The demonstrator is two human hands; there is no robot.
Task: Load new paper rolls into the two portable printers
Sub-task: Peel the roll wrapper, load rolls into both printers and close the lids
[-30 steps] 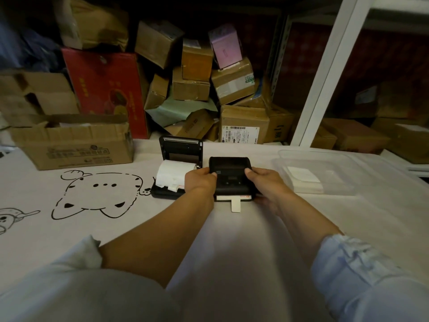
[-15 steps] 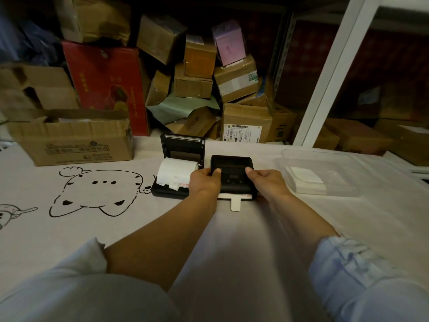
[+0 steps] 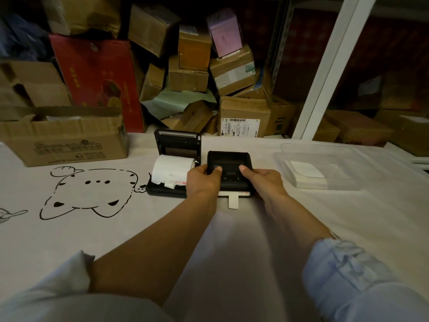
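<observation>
Both hands hold the closed printer near the middle of the table. The left hand grips its left side, thumb pressed on the lid; the right hand grips the right side the same way, the other fingers curled down out of sight. A paper strip pokes from its near edge toward the person. Touching it on the left, the open printer has its lid raised, with a white paper roll seated in its bay. A red mark on its label is too small to read.

At the far left edge stands a cardboard box with unreadable print. Behind the far edge, a carton's shipping label shows a barcode. A clear tray holding white sheets sits toward the right edge. A cat drawing covers the left; the near part lies bare.
</observation>
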